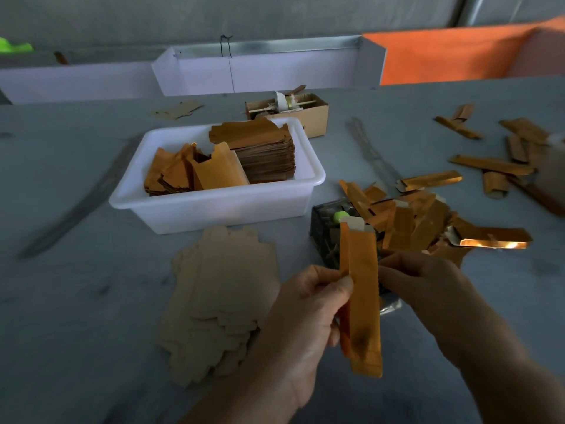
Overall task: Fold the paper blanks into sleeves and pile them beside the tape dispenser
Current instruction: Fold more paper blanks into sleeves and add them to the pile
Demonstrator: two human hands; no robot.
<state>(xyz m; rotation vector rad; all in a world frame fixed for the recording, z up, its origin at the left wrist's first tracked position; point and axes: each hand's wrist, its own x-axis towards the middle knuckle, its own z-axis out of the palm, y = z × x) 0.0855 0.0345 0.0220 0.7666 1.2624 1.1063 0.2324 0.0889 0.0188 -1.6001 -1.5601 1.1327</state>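
Holding a folded sleeve (362, 301) upright over the table (76, 301), left hand (301, 325) pinches its left edge, thumb on front. Right hand (428, 286) curls at the right edge; actual grip hidden, can't tell. Probably pressing the crease or taping at the dispenser (333, 237) just behind. Finished pile (422, 221) sits right of the dispenser; flat blanks (220, 301) lie left, within reach.

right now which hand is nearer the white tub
Left. The left hand is below the white tub's near wall; the right hand sits farther right, by the tape dispenser.
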